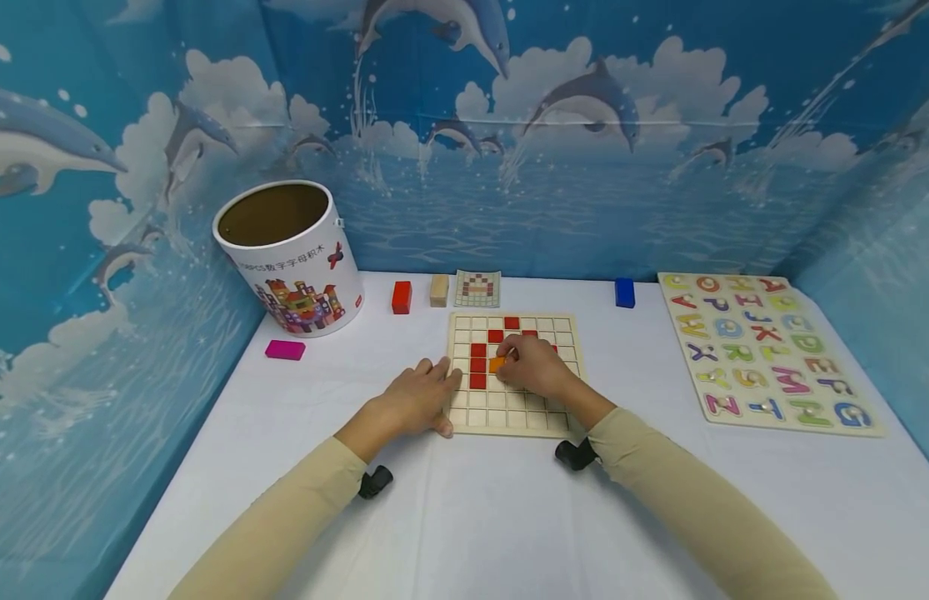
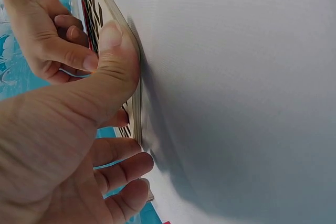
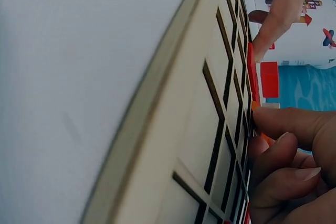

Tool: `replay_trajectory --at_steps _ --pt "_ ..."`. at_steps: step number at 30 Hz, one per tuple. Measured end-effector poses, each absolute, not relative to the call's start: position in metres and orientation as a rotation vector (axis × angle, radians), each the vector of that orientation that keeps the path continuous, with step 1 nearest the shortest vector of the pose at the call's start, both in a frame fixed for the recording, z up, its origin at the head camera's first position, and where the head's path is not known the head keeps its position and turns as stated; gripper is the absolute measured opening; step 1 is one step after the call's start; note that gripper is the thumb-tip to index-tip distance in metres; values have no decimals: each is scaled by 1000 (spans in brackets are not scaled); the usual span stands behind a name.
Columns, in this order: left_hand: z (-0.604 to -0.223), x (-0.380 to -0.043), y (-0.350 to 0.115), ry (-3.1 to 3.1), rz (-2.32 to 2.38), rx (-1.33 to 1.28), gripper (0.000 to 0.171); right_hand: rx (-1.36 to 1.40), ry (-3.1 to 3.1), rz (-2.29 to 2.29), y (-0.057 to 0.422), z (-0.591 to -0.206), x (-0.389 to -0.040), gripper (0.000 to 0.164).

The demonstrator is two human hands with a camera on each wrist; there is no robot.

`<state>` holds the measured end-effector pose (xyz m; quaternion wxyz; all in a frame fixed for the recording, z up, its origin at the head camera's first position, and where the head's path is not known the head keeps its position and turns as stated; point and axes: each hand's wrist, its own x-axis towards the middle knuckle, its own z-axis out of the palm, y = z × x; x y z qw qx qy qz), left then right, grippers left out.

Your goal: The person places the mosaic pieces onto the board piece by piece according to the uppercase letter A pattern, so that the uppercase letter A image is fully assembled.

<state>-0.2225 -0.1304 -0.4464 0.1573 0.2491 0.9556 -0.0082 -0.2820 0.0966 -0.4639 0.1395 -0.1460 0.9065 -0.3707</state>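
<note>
A square wooden grid board (image 1: 509, 423) lies flat on the table, with several red square tiles (image 1: 477, 365) set in its cells. My left hand (image 1: 415, 398) rests along the board's left side, its fingers extended against the edge. Its thumb (image 2: 116, 59) presses the board near the front-left corner. Over the middle of the grid, my right hand (image 1: 535, 365) pinches an orange square tile (image 1: 496, 365) between thumb and fingers, just right of the red column. In the right wrist view, the fingers partly hide the orange. Part of the board lies under the right hand.
A pattern card (image 1: 477, 289) lies behind the board, beside a plain wood block (image 1: 439, 290) and a red block (image 1: 402, 297). At left stand a white bucket (image 1: 307, 292) and a magenta block (image 1: 285, 350); at right, a blue block (image 1: 625, 292) and an alphabet board (image 1: 771, 423).
</note>
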Motion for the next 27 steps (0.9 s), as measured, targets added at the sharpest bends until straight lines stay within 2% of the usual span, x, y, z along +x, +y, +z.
replay_trajectory --at_steps 5,10,20,27 --pt "-446 -222 -130 2734 -34 704 98 -425 2656 -1051 93 -462 -280 23" --pt "-446 -222 -130 2732 -41 699 99 -376 2640 -1110 107 -454 -277 32" --pt "-448 -222 -125 2720 -8 681 98 -219 2520 -1339 224 -425 -240 43" --pt "-448 -220 -127 2727 1 681 98 -168 2451 -1259 281 -439 -212 43"
